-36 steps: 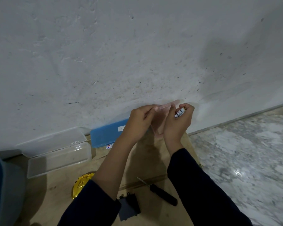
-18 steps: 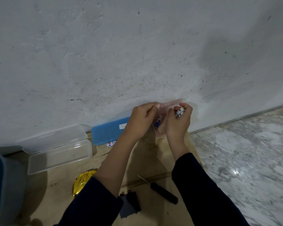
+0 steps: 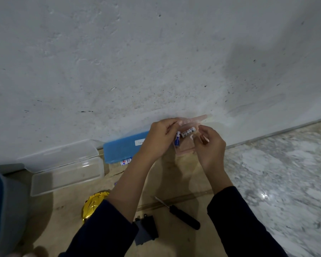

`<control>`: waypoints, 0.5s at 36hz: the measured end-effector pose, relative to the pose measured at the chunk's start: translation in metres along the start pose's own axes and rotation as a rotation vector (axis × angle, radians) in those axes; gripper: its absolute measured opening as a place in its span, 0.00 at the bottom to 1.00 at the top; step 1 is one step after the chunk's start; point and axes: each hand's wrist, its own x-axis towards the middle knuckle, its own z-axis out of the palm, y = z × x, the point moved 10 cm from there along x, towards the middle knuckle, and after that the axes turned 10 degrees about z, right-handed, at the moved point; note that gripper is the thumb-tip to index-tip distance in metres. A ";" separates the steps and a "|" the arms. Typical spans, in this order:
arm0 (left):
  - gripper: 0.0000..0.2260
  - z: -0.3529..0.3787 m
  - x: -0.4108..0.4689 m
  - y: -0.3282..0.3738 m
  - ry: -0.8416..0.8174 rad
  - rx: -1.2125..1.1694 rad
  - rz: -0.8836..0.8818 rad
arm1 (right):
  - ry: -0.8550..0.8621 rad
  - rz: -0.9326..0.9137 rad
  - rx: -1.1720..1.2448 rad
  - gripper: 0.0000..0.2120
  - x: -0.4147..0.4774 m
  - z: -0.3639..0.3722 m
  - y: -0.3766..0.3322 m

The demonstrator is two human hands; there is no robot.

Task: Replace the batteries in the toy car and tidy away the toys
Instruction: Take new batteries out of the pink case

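My left hand (image 3: 160, 139) pinches the left rim of a clear pinkish pouch (image 3: 186, 151), held up in front of the wall. A blue-and-white battery (image 3: 177, 139) shows by my left fingers. A white battery (image 3: 188, 132) lies across the pouch's mouth between my hands. My right hand (image 3: 210, 147) has curled fingers at the pouch's right edge, its fingertips just off the white battery's end. Below my left arm, the gold toy car (image 3: 95, 204) lies on the brown board (image 3: 174, 184), partly hidden. A black battery cover (image 3: 146, 227) and a black screwdriver (image 3: 183, 216) lie near it.
A blue case (image 3: 125, 148) leans at the foot of the wall with a loose battery (image 3: 125, 161) in front of it. An open clear plastic box (image 3: 67, 175) sits to the left. A grey-blue object (image 3: 2, 210) fills the left edge. Marble floor (image 3: 278, 173) spreads to the right.
The white battery has left my right fingers and now lies in the pouch's mouth. My right hand has drawn slightly right. A blue-and-white battery has come into view by my left fingers.
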 end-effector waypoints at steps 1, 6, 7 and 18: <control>0.12 0.000 -0.001 0.002 -0.001 0.009 0.012 | -0.019 -0.010 -0.006 0.13 0.001 0.000 0.000; 0.12 0.004 -0.006 0.006 -0.028 0.051 0.038 | -0.003 -0.093 -0.031 0.12 0.004 -0.009 -0.003; 0.12 0.005 -0.007 0.005 -0.034 0.080 0.045 | 0.020 -0.078 0.016 0.12 0.005 -0.014 -0.002; 0.18 0.042 -0.024 0.003 -0.254 0.503 0.197 | -0.003 -0.192 -0.115 0.08 0.008 -0.017 -0.002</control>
